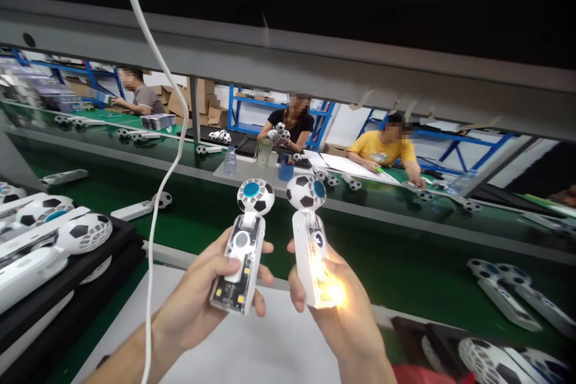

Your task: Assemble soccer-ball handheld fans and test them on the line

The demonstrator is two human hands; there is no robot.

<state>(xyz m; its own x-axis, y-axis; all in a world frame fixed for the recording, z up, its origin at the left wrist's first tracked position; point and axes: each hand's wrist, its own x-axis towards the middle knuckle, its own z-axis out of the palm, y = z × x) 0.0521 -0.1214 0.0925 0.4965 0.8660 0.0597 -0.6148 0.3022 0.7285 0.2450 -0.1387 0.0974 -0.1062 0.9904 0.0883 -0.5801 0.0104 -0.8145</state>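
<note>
My left hand [202, 288] is wrapped round a soccer-ball device [240, 252], its thumb on the front of the clear-faced handle. The ball head has a blue disc and tilts slightly right; small yellow squares show inside the handle. Close beside it, my right hand [342, 312] grips a second soccer-ball device [302, 252]. A bright orange-yellow light glows at the lower part of that handle and hides part of the hand. Both devices stand upright, apart from each other, above a white sheet [270, 348].
Stacked devices on black trays [103, 270] fill the left; more devices [508, 294] lie at right. A white cable [155, 222] hangs at left. Beyond the green conveyor [207, 222], three people sit near a bottle [230, 162] and a blue container [285, 169].
</note>
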